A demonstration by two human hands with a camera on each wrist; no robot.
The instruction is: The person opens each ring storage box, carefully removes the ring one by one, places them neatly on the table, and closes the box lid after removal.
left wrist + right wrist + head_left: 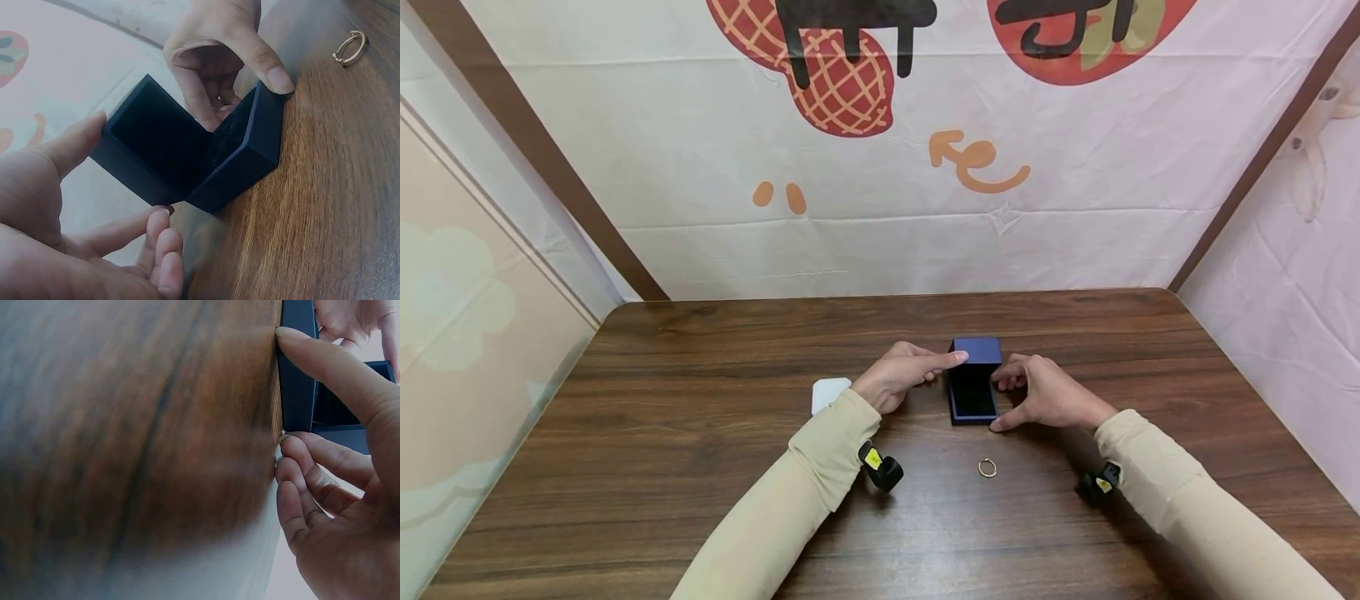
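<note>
A small dark blue ring box (974, 398) stands on the wooden table with its lid (983, 350) raised. Black lining shows inside it. My left hand (898, 377) holds the lid, thumb on its upper edge and fingers behind it in the left wrist view. Against the base, my right hand (1051, 397) grips with the thumb (279, 80) at the front corner and fingers along the far side. A gold ring (980, 468) lies on the table in front of the box, apart from both hands.
Beside the left wrist lies a white flat piece (829, 393), partly covered by the sleeve. The brown table (700, 517) ends at a printed white cloth (880, 250) behind. Black wrist cameras (883, 472) hang under both forearms.
</note>
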